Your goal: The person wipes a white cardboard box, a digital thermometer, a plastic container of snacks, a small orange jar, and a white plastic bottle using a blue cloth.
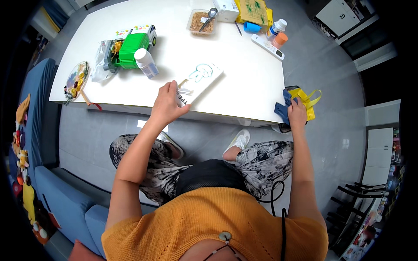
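Observation:
My left hand [166, 104] is at the near-left end of a white tissue box [203, 79] with a green line drawing. Its thumb and fingers are closed around that end, beside an opening in the top with some white tissue showing. Off the table's near right corner, my right hand [297, 114] grips a dark blue cloth [283, 111]. The cloth lies against a yellow bag [310, 105] with a looped handle, which sits over a dark container. The right fingertips are partly hidden in the cloth.
On the white table [244, 93] stand a white bottle [146, 63], a green toy truck [132, 50] and a round flower picture [77, 79]. Farther back are a food tub [201, 22] with scissors, a white remote [267, 46], bottles and a blue cup [251, 27]. A blue sofa [65, 191] is at left.

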Available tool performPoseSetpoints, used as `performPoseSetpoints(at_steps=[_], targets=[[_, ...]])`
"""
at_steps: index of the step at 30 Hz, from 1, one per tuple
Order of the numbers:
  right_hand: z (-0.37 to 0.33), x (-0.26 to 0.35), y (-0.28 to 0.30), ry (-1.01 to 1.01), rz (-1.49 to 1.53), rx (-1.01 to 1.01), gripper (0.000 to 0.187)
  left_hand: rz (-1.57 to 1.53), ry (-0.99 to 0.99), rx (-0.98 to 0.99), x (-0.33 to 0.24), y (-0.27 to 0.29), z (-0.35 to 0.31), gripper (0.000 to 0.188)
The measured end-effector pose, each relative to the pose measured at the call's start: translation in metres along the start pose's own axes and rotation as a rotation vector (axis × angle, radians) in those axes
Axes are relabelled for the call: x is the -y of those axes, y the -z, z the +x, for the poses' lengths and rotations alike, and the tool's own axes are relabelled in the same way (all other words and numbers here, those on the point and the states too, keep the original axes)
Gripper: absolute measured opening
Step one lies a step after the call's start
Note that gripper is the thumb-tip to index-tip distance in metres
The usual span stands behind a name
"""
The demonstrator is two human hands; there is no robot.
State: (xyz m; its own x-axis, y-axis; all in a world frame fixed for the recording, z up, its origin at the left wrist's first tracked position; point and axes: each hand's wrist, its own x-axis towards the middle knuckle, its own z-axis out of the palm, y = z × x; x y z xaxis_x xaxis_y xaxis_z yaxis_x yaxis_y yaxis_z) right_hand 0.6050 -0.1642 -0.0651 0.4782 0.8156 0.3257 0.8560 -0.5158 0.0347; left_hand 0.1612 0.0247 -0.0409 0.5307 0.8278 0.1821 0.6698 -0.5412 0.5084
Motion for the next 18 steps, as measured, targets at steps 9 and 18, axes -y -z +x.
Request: performPoseSetpoints(at_steps=[9, 18], targets=[[0.046, 0.130, 0.059, 0.352, 0.349, -0.352, 0.029, -0.005, -0.234, 0.123, -0.007, -0.014, 0.013, 0.088], [0.047, 0.278, 0.036, 0.757, 0.370, 0.103, 0.040, -0.020, -0.107, 0.102, -0.013, -0.016, 0.013, 0.095]])
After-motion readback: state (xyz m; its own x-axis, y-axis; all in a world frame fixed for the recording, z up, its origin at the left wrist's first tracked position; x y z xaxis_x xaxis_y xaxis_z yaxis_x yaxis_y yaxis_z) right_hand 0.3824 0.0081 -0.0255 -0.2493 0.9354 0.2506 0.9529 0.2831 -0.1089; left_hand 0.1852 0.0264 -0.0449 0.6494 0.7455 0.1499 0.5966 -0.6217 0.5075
